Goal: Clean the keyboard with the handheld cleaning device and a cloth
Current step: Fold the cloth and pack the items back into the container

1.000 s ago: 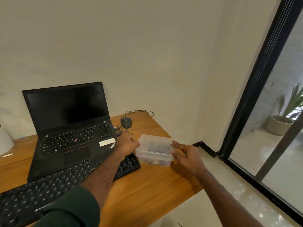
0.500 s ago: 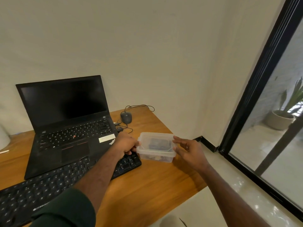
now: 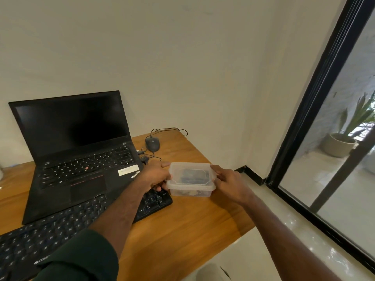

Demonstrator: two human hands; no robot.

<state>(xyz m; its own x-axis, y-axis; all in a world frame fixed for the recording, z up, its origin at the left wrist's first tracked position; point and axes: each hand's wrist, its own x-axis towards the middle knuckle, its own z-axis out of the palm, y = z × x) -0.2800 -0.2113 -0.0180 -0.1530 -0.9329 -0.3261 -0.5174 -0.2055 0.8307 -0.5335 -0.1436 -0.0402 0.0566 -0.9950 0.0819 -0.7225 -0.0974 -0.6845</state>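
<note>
Wooden desk [image 3: 182, 226] against a plain pale wall, a glass door with a black frame [image 3: 316, 110] at 3 o'clock and a potted plant [image 3: 343, 145] beyond it: this is where we stand, both arms stretched out over the desk's right end

At the centre we hold a clear plastic box [image 3: 191, 179], lid on, between our two hands. Our left hand [image 3: 156, 175] grips its left end, thumb along the far top edge and fingers curled underneath; our right hand [image 3: 229, 181] pinches the right end at the lid's rim. We judge the two-sided hold is there to steady the box so the lid can be prised off. Something dark shows through the lid and pale bits lie at the bottom, likely the cleaning device and cloth, though we cannot tell for sure

The black keyboard [image 3: 67, 226] to be cleaned runs from 8 o'clock toward the centre, its right end lying just under our left hand and beside the box, so the tools will come out close to where they are needed. Behind it, at 10 o'clock, an open laptop [image 3: 81, 157] sits dark, and a wired mouse [image 3: 152, 144] rests at 12 o'clock of the box, well apart from it. Cleaning has not yet begun
</note>
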